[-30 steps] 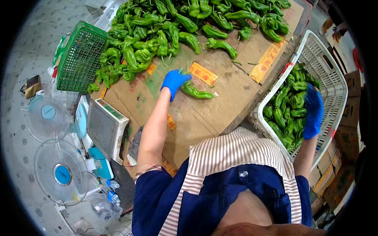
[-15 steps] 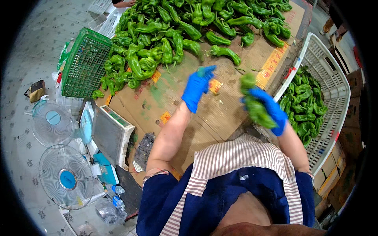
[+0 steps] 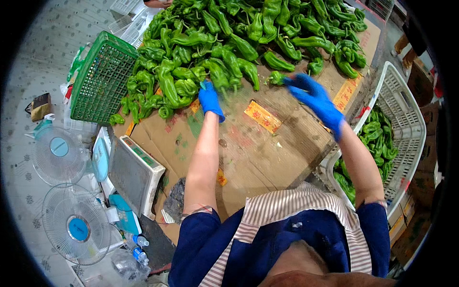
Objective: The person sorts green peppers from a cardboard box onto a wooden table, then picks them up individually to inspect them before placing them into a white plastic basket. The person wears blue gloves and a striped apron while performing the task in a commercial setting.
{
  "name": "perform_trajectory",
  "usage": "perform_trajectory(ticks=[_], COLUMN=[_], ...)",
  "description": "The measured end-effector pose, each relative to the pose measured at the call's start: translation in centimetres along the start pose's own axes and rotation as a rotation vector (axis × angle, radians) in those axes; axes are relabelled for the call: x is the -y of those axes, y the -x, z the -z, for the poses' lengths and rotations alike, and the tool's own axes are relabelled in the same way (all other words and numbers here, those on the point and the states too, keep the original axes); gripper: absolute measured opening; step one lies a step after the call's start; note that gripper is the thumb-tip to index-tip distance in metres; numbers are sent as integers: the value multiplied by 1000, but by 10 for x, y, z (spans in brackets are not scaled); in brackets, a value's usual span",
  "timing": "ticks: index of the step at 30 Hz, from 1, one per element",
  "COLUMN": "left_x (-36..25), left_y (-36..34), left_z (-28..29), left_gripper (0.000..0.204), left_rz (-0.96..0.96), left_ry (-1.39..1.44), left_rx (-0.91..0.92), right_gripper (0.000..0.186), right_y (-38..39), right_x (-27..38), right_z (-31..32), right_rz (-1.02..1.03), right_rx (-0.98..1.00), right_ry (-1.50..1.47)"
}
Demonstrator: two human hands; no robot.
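A large heap of green peppers (image 3: 239,45) covers the far part of the cardboard-topped table (image 3: 267,158). My left hand (image 3: 211,100), in a blue glove, touches the near edge of the heap. Peppers beside it are blurred, and its fingertips are partly hidden among them, so its grip is unclear. My right hand (image 3: 318,98), also in a blue glove, is stretched out with fingers apart and nothing in it. Its fingertips come close to a small green pepper (image 3: 276,78) lying at the front of the heap.
At my right stands a white plastic crate (image 3: 409,115) with green peppers inside. A green crate (image 3: 103,79) is tilted against the table's left side. Below it are a scale (image 3: 136,174), two fans (image 3: 76,225) and plastic bottles (image 3: 139,248). Part of another person (image 3: 158,4) shows at the far edge.
The peppers my right hand held are no longer in it; that hand has moved forward and left from near the white crate. My left hand has shifted left to the heap's edge.
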State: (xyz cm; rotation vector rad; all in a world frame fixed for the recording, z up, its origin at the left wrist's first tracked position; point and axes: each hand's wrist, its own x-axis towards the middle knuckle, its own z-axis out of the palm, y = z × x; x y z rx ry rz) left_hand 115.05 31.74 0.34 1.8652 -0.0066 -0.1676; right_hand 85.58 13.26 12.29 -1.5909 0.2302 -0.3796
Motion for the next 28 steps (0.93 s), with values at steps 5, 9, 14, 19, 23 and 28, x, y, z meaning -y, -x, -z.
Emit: perform_trajectory(ticks=[5, 9, 14, 19, 23, 28], left_x=[-16, -17, -24, -48, -77, -104], left_y=[9, 14, 23, 54, 97, 148], left_z=[-14, -22, -5, 15, 28, 18], left_gripper=[37, 39, 38, 34, 33, 47], left_rz=[-252, -265, 177, 73, -43, -353], left_ry=[-196, 46, 391, 789, 743, 274], left_rx=[-45, -142, 150, 452, 556, 498], right_gripper=[87, 93, 77, 66, 66, 75], right_y=[-143, -192, -188, -137, -105, -48], right_x=[-51, -72, -75, -53, -39, -19], right_z=[-73, -93, -94, -90, -88, -67], right_rz=[-143, -220, -427, -441, -230, -175], right_rx=[-75, 6, 147, 160, 220, 234], right_ry=[620, 807, 217, -363, -760, -984])
